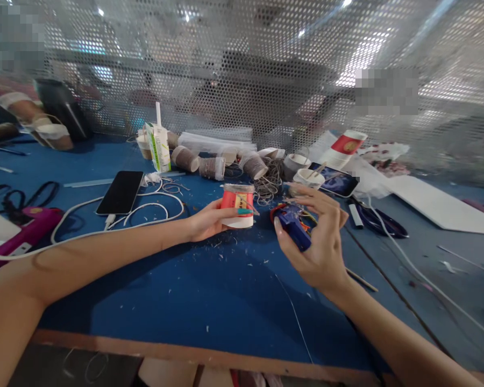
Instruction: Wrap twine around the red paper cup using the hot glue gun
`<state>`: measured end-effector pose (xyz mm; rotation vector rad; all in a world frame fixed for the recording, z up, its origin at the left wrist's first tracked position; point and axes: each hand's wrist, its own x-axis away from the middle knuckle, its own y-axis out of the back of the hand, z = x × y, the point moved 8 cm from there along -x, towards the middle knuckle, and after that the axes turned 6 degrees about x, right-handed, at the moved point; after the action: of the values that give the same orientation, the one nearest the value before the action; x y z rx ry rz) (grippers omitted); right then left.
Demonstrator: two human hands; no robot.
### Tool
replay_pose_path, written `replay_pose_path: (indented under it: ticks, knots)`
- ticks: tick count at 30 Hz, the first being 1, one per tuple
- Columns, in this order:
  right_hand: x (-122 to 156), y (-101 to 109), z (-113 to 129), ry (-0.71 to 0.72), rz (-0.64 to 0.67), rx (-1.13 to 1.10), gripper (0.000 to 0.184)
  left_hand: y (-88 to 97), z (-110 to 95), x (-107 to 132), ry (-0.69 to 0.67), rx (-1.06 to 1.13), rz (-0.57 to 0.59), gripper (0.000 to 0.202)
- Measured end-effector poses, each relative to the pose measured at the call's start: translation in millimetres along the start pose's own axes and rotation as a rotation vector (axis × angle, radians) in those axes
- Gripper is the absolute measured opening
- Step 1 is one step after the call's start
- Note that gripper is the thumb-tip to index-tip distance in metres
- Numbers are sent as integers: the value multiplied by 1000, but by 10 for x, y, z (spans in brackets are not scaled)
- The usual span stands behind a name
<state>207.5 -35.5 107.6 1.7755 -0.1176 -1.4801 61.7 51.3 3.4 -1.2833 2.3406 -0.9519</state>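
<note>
The left hand [207,221] reaches in from the left and closes on a red-and-white paper cup [237,207]. The fingers go round the back and the thumb lies across the front. The cup is held upright just above the blue table [185,285], near its middle, and its top rim looks wrapped in twine.

The right hand [320,239] is just to the right of the cup without touching it. Its lower fingers curl around a small blue tool [294,227], and its upper fingers stretch loosely towards the cup. I cannot tell what kind of tool it is. A thin thread [294,317] hangs from this hand towards the table's near edge.

Behind the cup lies a row of twine-wrapped cups [210,165] beside a tangle of twine [268,183]. A drink carton [159,146] stands further left. A dark smartphone [121,192] lies on the table with a white cable [145,210] looped next to it. Scissors [377,221] lie to the right, and a pink glue gun [28,228] sits at the far left. A perforated metal screen [242,64] closes off the back.
</note>
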Motion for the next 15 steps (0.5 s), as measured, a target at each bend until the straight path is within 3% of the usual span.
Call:
replay_pose_path:
  ticks: [3,7,15]
  knots:
    - [23,20,282,162,70,-184,47,-24,1,2,-37,-2,37,46]
    - [126,-108,388,279,199,-268,41,-40,-8,30,-52,-29,63,43]
    - [144,-280,249,183,320,-328,31,-25,-12,38,-31,-31,56,46]
